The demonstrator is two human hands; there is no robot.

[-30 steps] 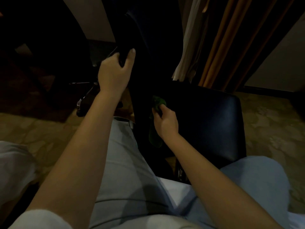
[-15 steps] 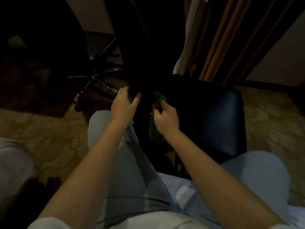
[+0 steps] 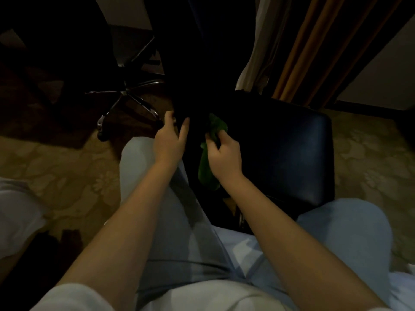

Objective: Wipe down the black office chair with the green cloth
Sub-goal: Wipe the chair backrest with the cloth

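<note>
The black office chair (image 3: 287, 149) lies tipped in front of me, its padded seat to the right and its dark backrest running up the middle. My left hand (image 3: 169, 142) grips the lower edge of the backrest, thumb on one side and fingers on the other. My right hand (image 3: 225, 158) holds the green cloth (image 3: 207, 171) bunched against the joint between backrest and seat; part of the cloth hangs below the hand.
The chrome star base with castors (image 3: 125, 97) of a chair stands on the patterned carpet at the upper left. Curtains (image 3: 292, 46) hang behind the seat. My knees in light trousers (image 3: 170, 221) flank the chair.
My left hand came down from high on the backrest to its lower edge beside the cloth. The right hand with the cloth stayed in almost the same spot.
</note>
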